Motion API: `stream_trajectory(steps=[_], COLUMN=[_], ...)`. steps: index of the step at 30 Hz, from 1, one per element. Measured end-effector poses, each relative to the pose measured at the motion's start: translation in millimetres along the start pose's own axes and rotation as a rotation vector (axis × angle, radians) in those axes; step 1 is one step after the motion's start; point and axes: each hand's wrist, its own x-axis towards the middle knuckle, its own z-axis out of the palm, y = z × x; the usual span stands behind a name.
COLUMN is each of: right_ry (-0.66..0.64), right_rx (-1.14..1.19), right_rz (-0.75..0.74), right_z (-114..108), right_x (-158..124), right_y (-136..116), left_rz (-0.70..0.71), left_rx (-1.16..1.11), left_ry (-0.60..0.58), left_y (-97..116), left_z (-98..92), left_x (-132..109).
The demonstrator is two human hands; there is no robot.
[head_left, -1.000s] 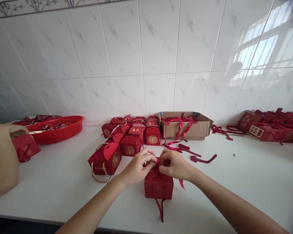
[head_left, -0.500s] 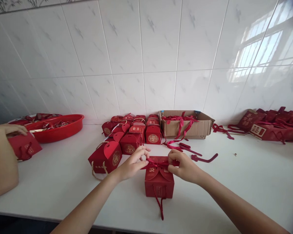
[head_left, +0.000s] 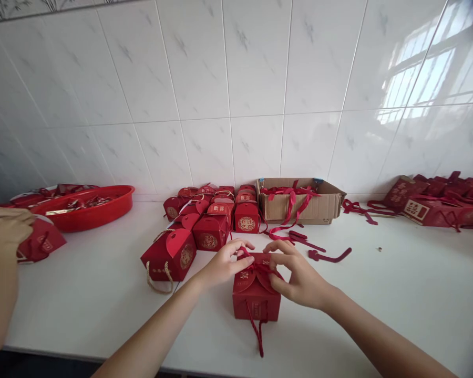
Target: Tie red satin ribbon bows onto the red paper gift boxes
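A red gift box (head_left: 256, 304) stands upright on the white table in front of me, its twisted cord handle hanging down the near side. Across its closed top flaps lies a knotted red ribbon (head_left: 261, 268). My left hand (head_left: 230, 262) pinches the ribbon at the left of the knot between thumb and fingers. On the right side of the knot, my right hand (head_left: 295, 273) has its thumb and index finger closed on the ribbon, partly covering it.
Several filled red boxes (head_left: 211, 231) stand behind and left. A cardboard box (head_left: 319, 207) of ribbons is at the back. Cut straps lie right of centre. A red basin (head_left: 114, 210) and another person's hand (head_left: 8, 226) at a red box are far left; more boxes (head_left: 437, 207) sit far right.
Both hands have shifted slightly at the knot; my left fingers now sit closer over the box top. The other person's hand and the box near it have moved a little left.
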Motion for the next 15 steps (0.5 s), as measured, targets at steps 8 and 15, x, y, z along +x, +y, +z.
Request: stream_trajectory(steps=[8,15], right_ry=[-0.014,-0.011], right_rx=[-0.048,-0.007], right_rz=[-0.066,-0.079], right_z=[3.1,6.8], right_x=[-3.7,-4.5], right_y=[-6.1,-9.1], left_rz=[-0.079,-0.116], left_rx=[-0.093,-0.160], left_ry=[-0.021,-0.017], left_y=[0.3,1.7], left_z=[1.2,2.8], left_x=[-0.6,-1.7])
